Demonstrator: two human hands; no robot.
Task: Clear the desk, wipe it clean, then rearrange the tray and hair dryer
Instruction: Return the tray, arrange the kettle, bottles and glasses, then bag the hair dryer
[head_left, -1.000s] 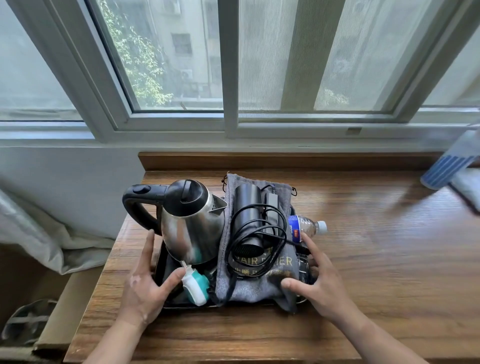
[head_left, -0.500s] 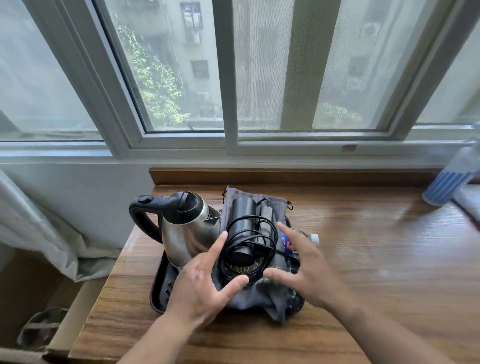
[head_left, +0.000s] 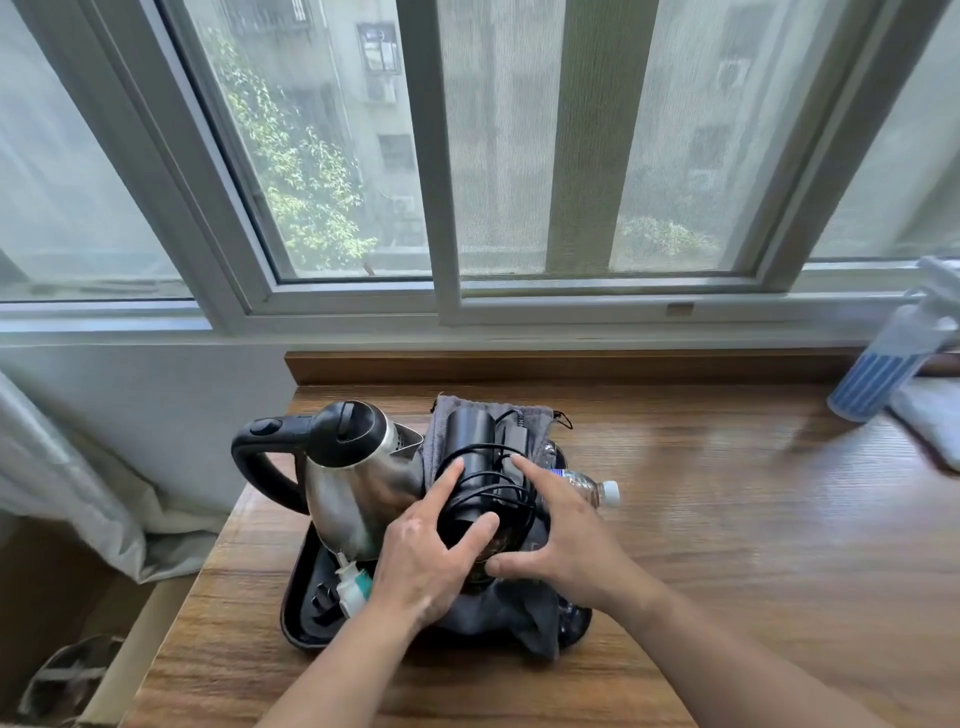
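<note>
Clearing looks barely begun: the tray carries a full load, with the kettle in its left half, the hair dryer lying on a grey pouch in its middle, and a water bottle at its right edge. Both hands are on the hair dryer, the left hand clasping its barrel between thumb and forefinger and the right hand gripping it from the tray's right side. The desk is probably not yet wiped, since the spray bottle and cloth wait well right of the tray, and the rearranging is also left to do.
</note>
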